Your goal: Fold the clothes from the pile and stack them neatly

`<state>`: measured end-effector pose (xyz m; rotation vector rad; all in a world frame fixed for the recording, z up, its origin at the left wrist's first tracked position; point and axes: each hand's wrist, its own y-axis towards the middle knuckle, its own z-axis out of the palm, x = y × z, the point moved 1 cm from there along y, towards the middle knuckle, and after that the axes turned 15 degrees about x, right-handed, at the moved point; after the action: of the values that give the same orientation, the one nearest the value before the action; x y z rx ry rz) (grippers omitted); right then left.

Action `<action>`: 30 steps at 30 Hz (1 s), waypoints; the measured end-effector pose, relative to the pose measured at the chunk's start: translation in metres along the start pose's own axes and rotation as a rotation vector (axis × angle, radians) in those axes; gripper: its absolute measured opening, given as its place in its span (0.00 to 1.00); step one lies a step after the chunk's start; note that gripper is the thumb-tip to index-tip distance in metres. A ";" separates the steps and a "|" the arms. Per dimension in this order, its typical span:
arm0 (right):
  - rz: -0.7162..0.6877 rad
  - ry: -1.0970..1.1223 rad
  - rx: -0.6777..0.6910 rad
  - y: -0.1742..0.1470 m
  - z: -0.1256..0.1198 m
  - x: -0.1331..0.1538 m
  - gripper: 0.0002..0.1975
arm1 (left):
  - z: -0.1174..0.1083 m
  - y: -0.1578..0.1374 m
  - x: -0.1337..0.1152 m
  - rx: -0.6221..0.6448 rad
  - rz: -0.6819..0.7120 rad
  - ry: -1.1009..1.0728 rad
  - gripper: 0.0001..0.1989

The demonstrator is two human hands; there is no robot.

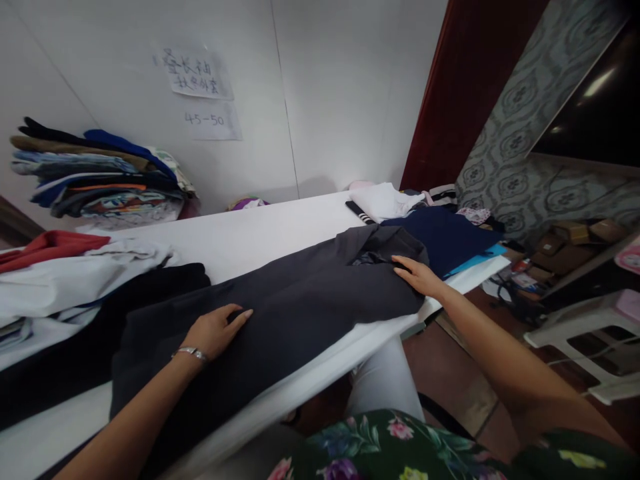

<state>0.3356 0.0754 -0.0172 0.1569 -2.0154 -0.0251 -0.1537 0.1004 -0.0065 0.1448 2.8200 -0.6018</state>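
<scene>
A dark grey garment, long and with a collar-like opening at its right end, lies spread along the white table. Flat on its left part rests my left hand, a bracelet at the wrist, thumb and forefinger apart. My right hand touches the right end beside the opening, fingers stretched over the cloth. Neither hand grips the fabric visibly. Some of the garment's near edge hangs by the table's front, partly hidden by my left forearm.
Folded clothes are stacked at the back left. White, red and black garments lie at left. Navy cloth and a white garment lie at right. A plastic stool and cardboard boxes stand beyond.
</scene>
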 end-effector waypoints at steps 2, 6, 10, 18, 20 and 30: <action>-0.012 -0.109 0.085 0.014 0.004 -0.006 0.15 | -0.001 -0.001 0.000 0.023 -0.035 -0.034 0.25; -0.062 -0.367 0.144 0.030 0.008 -0.003 0.10 | 0.000 -0.002 0.003 -0.019 -0.018 -0.084 0.23; -0.147 -0.615 0.083 0.047 -0.010 0.027 0.19 | 0.001 0.000 0.007 -0.018 0.011 -0.117 0.21; -0.017 -1.001 0.307 0.113 -0.005 0.009 0.24 | -0.002 0.014 0.013 0.109 0.001 -0.107 0.22; 0.017 -1.016 0.322 0.120 0.006 -0.009 0.25 | -0.001 0.018 0.016 0.113 -0.007 -0.131 0.22; -0.028 -1.101 0.390 0.125 0.013 -0.022 0.26 | -0.020 0.002 0.003 0.033 -0.163 0.173 0.22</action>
<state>0.3209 0.2015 -0.0313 0.5004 -3.1004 0.3334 -0.1613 0.1108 0.0096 -0.0291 3.0115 -0.7023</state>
